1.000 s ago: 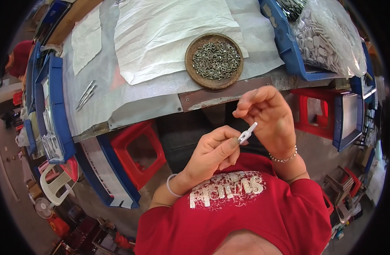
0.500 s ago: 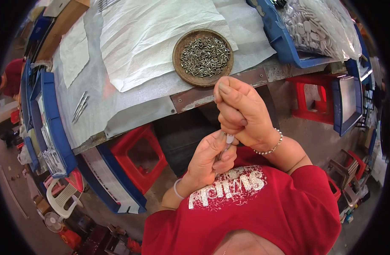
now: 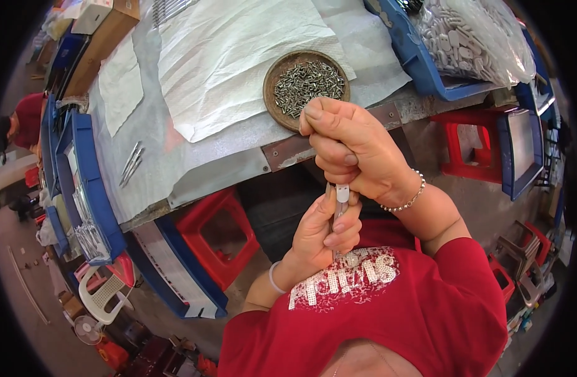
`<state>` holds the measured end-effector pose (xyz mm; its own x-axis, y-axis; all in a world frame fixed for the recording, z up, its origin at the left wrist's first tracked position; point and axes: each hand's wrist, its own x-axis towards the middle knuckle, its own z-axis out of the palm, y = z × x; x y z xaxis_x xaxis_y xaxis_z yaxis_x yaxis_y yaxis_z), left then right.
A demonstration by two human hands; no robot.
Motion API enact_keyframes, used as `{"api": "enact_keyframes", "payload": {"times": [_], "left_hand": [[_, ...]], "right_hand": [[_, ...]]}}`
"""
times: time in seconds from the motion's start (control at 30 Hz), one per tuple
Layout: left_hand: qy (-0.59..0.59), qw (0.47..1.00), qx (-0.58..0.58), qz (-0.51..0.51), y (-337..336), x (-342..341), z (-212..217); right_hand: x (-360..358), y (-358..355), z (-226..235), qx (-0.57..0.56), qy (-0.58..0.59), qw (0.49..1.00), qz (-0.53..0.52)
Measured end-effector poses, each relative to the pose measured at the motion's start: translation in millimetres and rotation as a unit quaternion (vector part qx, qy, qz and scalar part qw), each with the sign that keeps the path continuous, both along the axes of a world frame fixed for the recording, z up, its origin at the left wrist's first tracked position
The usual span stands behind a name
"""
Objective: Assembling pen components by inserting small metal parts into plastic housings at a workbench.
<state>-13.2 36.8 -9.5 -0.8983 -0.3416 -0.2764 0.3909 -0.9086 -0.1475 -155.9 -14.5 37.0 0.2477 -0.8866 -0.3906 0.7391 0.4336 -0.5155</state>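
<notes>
My left hand (image 3: 321,227) is closed around a slim silver metal piece (image 3: 337,217), held upright in front of my chest. At its top sits a small white plastic piece (image 3: 343,192) with small dark spots, just below the curled fingers of my right hand. My right hand (image 3: 357,147) is closed, thumb and forefinger pinched together near the dish; whatever they hold is too small or hidden to make out. Behind the fingertips, a round brown dish (image 3: 272,103) full of small metal pins (image 3: 308,85) stands on the table edge.
White paper sheets (image 3: 238,63) cover the table. Several slim silver pieces (image 3: 132,164) lie at its left. A blue crate (image 3: 420,69) with bagged white plastic pieces (image 3: 455,44) is at right. Blue trays (image 3: 90,169) and red stools (image 3: 222,235) flank the table. Another person (image 3: 27,122) is far left.
My right hand has shifted slightly left and up, its fingertips now overlapping the dish's front rim. More of the white plastic piece shows above my left hand. The whole view has shifted slightly.
</notes>
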Motion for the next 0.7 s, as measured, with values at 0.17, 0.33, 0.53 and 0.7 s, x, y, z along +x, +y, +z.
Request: {"api": "enact_keyframes", "payload": {"times": [0.17,0.33,0.53,0.7], "left_hand": [[0.027,0.998,0.039,0.037,5,-4,-1],[0.032,0.998,0.049,0.034,-1,-7,-1],[0.008,1.0,0.019,0.015,-7,-5,-2],[-0.052,0.998,-0.014,0.028,-11,-7,3]], "right_hand": [[-1,-1,-4,0.005,-0.017,1.0,0.004],[-2,-2,-5,-0.008,-0.017,0.999,-0.031],[-2,-7,-2,-0.014,0.019,1.0,0.002],[-3,-15,-2,-0.024,0.032,0.999,0.012]]}}
